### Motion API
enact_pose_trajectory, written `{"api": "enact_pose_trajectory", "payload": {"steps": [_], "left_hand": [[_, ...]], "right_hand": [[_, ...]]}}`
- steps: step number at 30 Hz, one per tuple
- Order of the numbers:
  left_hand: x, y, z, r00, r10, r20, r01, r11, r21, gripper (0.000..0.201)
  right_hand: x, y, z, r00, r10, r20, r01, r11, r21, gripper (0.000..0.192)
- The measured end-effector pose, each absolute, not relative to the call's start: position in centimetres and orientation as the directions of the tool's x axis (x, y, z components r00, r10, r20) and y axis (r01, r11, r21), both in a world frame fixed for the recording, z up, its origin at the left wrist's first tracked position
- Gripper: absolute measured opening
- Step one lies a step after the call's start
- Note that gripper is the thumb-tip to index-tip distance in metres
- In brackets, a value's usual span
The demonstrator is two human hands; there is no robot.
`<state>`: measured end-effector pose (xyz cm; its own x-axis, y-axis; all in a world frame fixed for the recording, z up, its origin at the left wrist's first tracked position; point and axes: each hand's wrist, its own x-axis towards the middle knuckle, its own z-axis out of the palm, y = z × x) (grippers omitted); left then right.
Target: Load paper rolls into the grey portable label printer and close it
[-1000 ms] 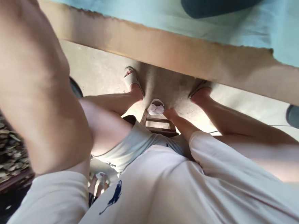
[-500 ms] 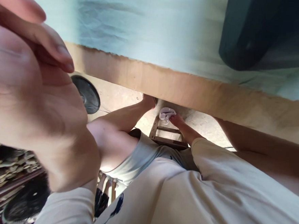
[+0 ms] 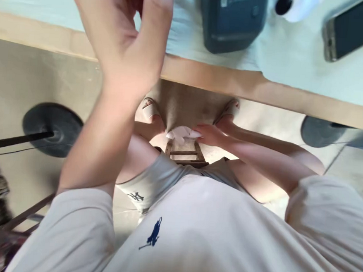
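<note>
Right hand (image 3: 211, 134) pinches a white cloth (image 3: 179, 133) low between the knees, left hand (image 3: 129, 29) raised empty, fingers curled, at 11 o'clock; cloth looks light, soft, best gripped at bunched edge.

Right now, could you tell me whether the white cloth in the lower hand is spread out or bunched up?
Bunched up: the white cloth is a crumpled wad at the right hand.

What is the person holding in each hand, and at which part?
The right hand pinches a crumpled white cloth at its right edge, low between the knees. The left hand, raised before the camera, shows nothing held.
</note>
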<state>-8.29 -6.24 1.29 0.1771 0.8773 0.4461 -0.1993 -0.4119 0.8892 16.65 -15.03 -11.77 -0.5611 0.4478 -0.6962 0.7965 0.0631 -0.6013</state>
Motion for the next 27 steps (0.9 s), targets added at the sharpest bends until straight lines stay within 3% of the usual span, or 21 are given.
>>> {"api": "enact_pose_trajectory", "payload": {"steps": [3, 5, 9, 11, 13, 15, 21, 25, 27], "left_hand": [[-4.9, -6.8, 1.5, 0.208, 0.849, 0.485, -0.218, -0.443, 0.870, 0.064], [-3.4, -7.0, 1.5, 0.227, 0.820, 0.525, -0.178, -0.495, 0.850, 0.066], [-1.7, -8.4, 2.4, 0.314, 0.605, 0.732, 0.008, -0.773, 0.635, 0.031], [-1.2, -10.0, 3.3, 0.491, 0.550, 0.675, 0.085, -0.802, 0.592, 0.031], [-0.8, -11.8, 4.0, 0.691, 0.514, 0.508, 0.146, -0.788, 0.598, 0.045], [-0.7, -13.2, 4.5, 0.789, 0.511, 0.342, 0.205, -0.743, 0.637, 0.057], [-0.7, -13.9, 6.3, 0.841, 0.515, 0.165, 0.213, -0.596, 0.774, 0.068], [-0.5, -12.8, 6.1, 0.778, 0.593, 0.208, 0.231, -0.577, 0.783, 0.078], [-0.4, -12.0, 4.5, 0.721, 0.662, 0.203, 0.189, -0.469, 0.863, 0.078]], "right_hand": [[18.5, -15.4, -7.0, -0.496, 0.609, -0.619, 0.647, -0.217, -0.731, 0.053], [19.5, -16.4, -4.6, -0.436, 0.682, -0.588, 0.479, -0.377, -0.793, 0.062], [20.0, -18.5, -1.4, -0.324, 0.756, -0.569, 0.124, -0.562, -0.818, 0.072], [19.7, -19.2, 0.0, -0.315, 0.756, -0.574, -0.008, -0.606, -0.795, 0.069], [19.3, -19.6, 1.5, -0.338, 0.741, -0.580, -0.141, -0.649, -0.748, 0.067], [19.0, -19.8, 2.8, -0.392, 0.719, -0.574, -0.254, -0.684, -0.684, 0.066], [19.3, -19.7, 5.0, -0.518, 0.721, -0.460, -0.356, -0.671, -0.651, 0.063], [19.7, -18.3, 4.9, -0.537, 0.735, -0.413, -0.369, -0.645, -0.669, 0.065], [19.8, -17.0, 4.4, -0.532, 0.749, -0.396, -0.296, -0.602, -0.742, 0.064]]}}
